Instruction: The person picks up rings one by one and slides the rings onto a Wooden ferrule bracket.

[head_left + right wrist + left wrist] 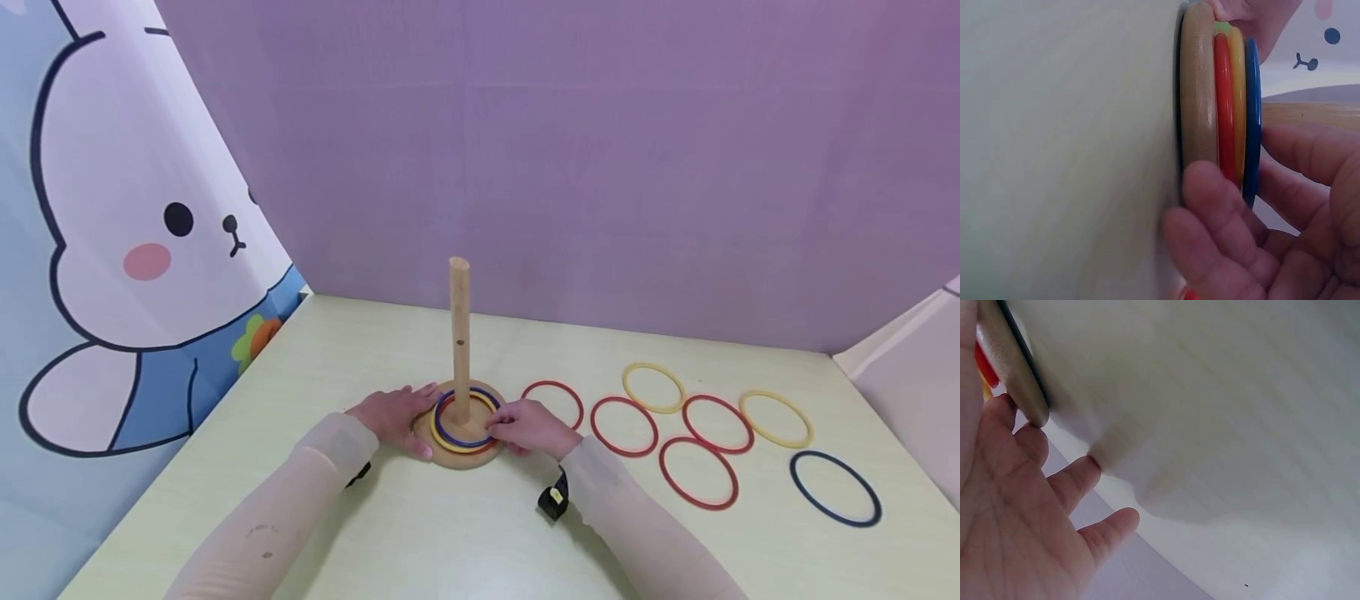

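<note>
A wooden post (461, 333) rises from a round wooden base (453, 461) on the table. Stacked around its foot lie a blue ring (1252, 112) on top, a yellow ring (1239, 94) below it and a red ring (1225, 100) at the bottom. My left hand (393, 421) rests at the base's left edge, fingers spread; its fingertips touch the rim in the left wrist view. With thumb and finger, my right hand (534, 425) pinches the blue ring at its right side. Its lower fingers lie against the base's edge.
Several loose red rings (555, 383) lie flat to the right of the base. Among and beyond them are two yellow rings, one nearer (652, 365) and one farther right (776, 396). A dark blue ring (862, 524) lies far right. A purple backdrop (570, 183) stands behind the table.
</note>
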The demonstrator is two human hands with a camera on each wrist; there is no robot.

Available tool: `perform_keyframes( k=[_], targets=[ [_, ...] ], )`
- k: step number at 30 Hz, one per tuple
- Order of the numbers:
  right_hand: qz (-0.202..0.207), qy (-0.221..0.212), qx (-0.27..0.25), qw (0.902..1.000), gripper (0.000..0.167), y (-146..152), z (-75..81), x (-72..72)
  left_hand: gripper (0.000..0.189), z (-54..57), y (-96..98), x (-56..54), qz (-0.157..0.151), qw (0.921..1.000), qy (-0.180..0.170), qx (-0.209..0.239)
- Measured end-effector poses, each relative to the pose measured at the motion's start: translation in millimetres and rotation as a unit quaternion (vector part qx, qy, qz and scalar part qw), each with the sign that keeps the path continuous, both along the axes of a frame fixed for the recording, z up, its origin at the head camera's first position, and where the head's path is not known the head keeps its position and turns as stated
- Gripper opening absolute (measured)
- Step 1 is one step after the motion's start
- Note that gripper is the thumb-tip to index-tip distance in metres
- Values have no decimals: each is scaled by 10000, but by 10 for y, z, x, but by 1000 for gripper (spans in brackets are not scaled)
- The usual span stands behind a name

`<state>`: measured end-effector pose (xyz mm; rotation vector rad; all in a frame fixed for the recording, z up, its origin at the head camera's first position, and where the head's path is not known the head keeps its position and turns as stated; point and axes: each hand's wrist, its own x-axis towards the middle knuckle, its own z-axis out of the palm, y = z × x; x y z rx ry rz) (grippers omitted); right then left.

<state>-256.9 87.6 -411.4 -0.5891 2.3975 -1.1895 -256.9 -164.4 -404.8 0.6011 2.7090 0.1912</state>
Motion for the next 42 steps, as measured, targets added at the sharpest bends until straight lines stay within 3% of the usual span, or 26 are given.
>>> perform_keyframes(
  k=[8, 17, 21, 30, 35, 42],
  targets=[
    [181, 77, 349, 9992, 13, 68, 75, 20, 94, 20, 4, -9, -8, 10000, -16, 25],
    [-543, 511, 394, 9964, 26, 346, 255, -142, 93, 37, -17, 9, 13, 10000, -9, 77],
    [-726, 842, 691, 9914, 29, 515, 285, -218, 92, 37, -15, 11, -13, 10000, 3, 97],
    [-749, 1800, 1428, 9704, 34, 790, 225, -320, 92, 17, -1, 0, -116, 9999, 77, -15],
    [-518, 1737, 1618, 9700, 37, 814, 131, -384, 92, 21, -11, 15, -159, 9997, 194, -82],
    [-563, 1597, 2034, 9643, 39, 789, 82, -446, 95, 14, -25, 25, -417, 9976, 493, -237]
  ],
)
